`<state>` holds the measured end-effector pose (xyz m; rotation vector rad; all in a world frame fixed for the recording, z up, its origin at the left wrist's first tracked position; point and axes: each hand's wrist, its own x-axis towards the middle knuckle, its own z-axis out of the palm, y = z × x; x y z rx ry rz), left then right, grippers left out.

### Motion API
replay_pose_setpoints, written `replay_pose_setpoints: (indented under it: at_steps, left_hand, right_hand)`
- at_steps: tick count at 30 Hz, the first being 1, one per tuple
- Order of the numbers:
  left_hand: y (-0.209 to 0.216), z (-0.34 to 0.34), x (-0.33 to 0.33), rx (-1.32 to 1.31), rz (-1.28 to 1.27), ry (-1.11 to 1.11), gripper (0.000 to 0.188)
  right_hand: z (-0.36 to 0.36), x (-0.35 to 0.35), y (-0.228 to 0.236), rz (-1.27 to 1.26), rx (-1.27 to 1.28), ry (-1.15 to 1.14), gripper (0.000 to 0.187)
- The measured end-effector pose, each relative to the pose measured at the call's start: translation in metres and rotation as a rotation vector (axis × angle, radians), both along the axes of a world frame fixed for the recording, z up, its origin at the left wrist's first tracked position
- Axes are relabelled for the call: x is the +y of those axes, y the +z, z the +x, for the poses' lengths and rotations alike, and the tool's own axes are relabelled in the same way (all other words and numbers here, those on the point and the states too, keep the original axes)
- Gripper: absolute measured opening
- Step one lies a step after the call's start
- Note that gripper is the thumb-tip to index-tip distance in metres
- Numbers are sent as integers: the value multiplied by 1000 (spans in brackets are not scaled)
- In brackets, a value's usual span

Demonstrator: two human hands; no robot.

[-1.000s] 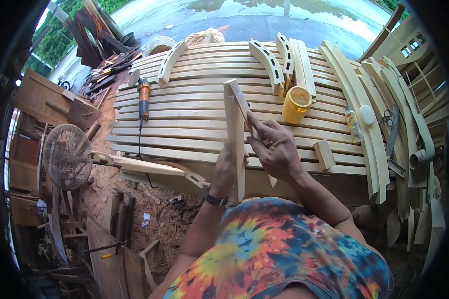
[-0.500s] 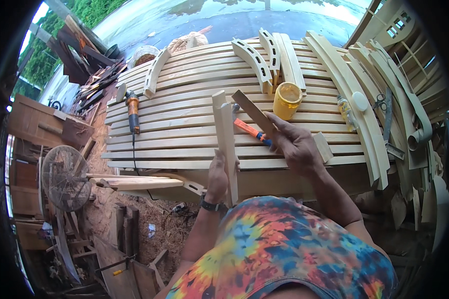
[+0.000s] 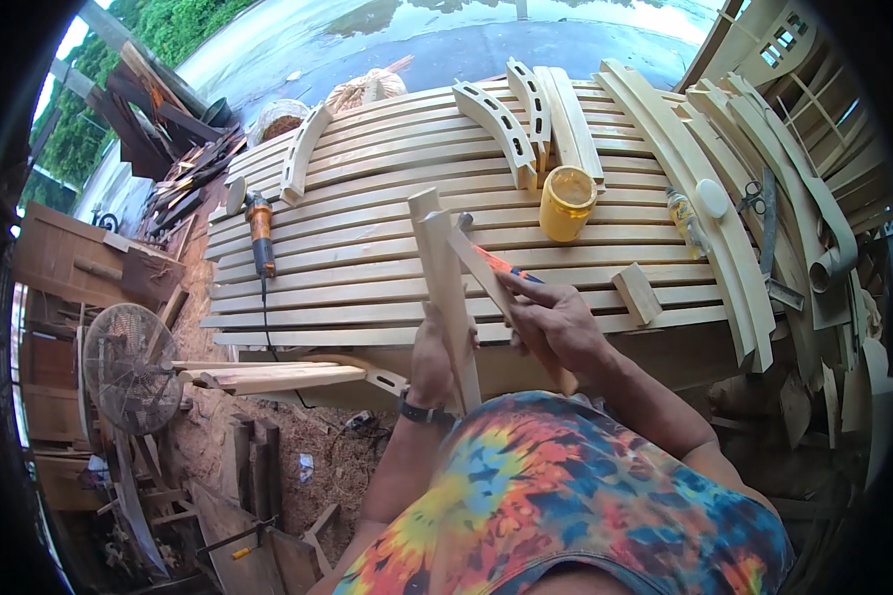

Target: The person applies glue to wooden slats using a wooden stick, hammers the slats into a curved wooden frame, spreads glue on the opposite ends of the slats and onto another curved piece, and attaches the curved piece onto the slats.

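My left hand (image 3: 431, 359) is closed round a pale wooden piece (image 3: 439, 253), which stands steeply in front of my chest. My right hand (image 3: 558, 322) grips a thin flat strip (image 3: 484, 278) with a browner lower end; its upper end lies against or just beside the wooden piece's right side, and I cannot tell which. Partly hidden behind the strip, an orange-and-blue-handled hammer (image 3: 506, 266) lies on the slatted tabletop (image 3: 367, 248). Beyond my right hand are a small wood block (image 3: 637, 295) and an open yellow jar (image 3: 568, 206).
An angle grinder (image 3: 260, 236) with a trailing cord lies at left. Curved slotted wood pieces (image 3: 496, 129) rest toward the far side. Along the right are long curved boards (image 3: 685, 188), a small bottle (image 3: 689, 226) and scissors (image 3: 752, 198). A round fan (image 3: 132, 367) stands at lower left.
My right hand has drawn the strip down and toward me, so its upper end is now lower beside the wooden piece. The wooden piece leans a little more left at the top.
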<state>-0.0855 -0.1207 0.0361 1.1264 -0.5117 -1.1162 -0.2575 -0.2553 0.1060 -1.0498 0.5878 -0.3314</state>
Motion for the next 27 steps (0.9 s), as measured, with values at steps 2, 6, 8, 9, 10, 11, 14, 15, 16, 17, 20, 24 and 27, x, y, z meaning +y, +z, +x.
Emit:
replay_pose_setpoints:
  at_steps: [2,6,8,9,10,11,14,15,16,17,20,24,27]
  left_hand:
    - [5,2,0,-11,-41,9,70]
    - [-4,1,0,-30,-49,24,70]
    - [-2,-2,0,-53,26,8,69]
    - [-3,-3,0,-52,26,-1,69]
    - [-5,-4,0,-55,43,-2,69]
    - [-7,-5,0,-59,59,2,69]
    - [-11,-2,1,-133,61,-56,66]
    - [-10,-3,1,-132,60,-56,66]
    - [-8,-5,1,-114,34,-12,64]
    - [-6,-5,0,-96,7,35,63]
    - [3,0,1,-78,3,118,61]
    - [1,2,5,-252,19,178,58]
    - [0,-1,5,-327,11,174,58]
  right_hand:
    - [-10,-2,-1,-50,-6,-59,52]
    - [-7,-7,9,-384,14,-223,54]
    - [-1,-8,12,-630,21,-247,54]
    - [4,-7,10,-630,25,-255,54]
    - [10,-5,6,-727,-30,-312,54]
    - [16,-2,5,-825,-87,-363,54]
    - [25,10,2,-644,-55,-337,54]
    - [26,12,-4,-603,-17,-300,55]
    - [24,16,-10,-684,-63,-324,55]
    - [18,15,-12,-686,-64,-321,55]
    - [-5,12,-3,-864,78,-249,49]
    - [-16,-6,20,-1060,57,-330,46]
    - [-17,-18,44,-1208,78,-317,46]
